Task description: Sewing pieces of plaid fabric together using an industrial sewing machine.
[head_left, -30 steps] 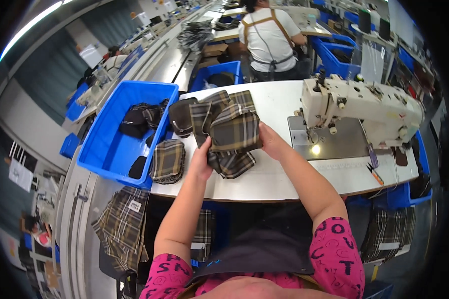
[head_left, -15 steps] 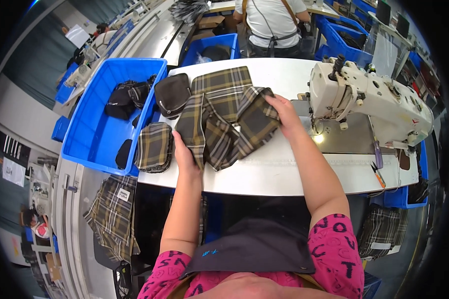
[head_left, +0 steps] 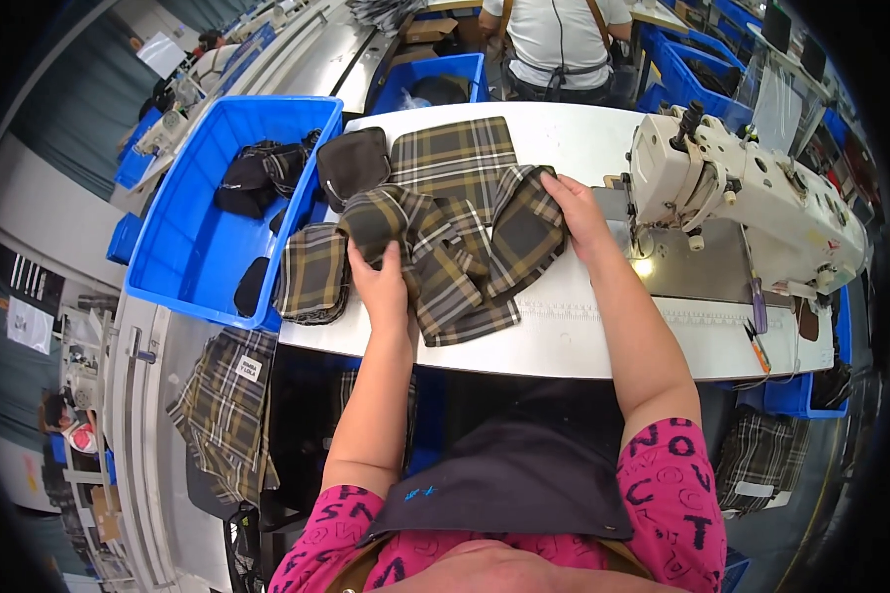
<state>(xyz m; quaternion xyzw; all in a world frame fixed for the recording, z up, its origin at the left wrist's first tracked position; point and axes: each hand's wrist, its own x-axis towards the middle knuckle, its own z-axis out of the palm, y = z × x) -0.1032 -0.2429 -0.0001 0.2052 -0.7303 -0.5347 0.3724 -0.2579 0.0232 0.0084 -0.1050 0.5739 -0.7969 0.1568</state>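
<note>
Both hands hold a sewn plaid fabric piece [head_left: 527, 232] in olive, black and white, bunched and folded over the white table. My left hand [head_left: 378, 281] pinches its left part, where a rounded bulge [head_left: 374, 219] stands up. The right edge is gripped between thumb and fingers by my right hand [head_left: 577, 211]. Behind the held piece lies a flat plaid panel [head_left: 453, 148]. Beside my left hand sits a stack of rounded plaid pieces [head_left: 313, 275], with a dark rounded-square piece [head_left: 353, 163] beyond it.
A white sewing machine [head_left: 752, 198] stands on the table at right; orange-handled snips [head_left: 758, 351] and a purple-handled tool [head_left: 758, 308] lie near it. A blue bin [head_left: 193, 222] with black pieces adjoins the table's left. Plaid cloth [head_left: 229, 415] hangs below. A person [head_left: 554, 44] sits beyond.
My left hand has turned the left part of the fabric piece, so a rounded bulge now shows there. The right hand keeps hold of the other edge. The whole view has shifted slightly.
</note>
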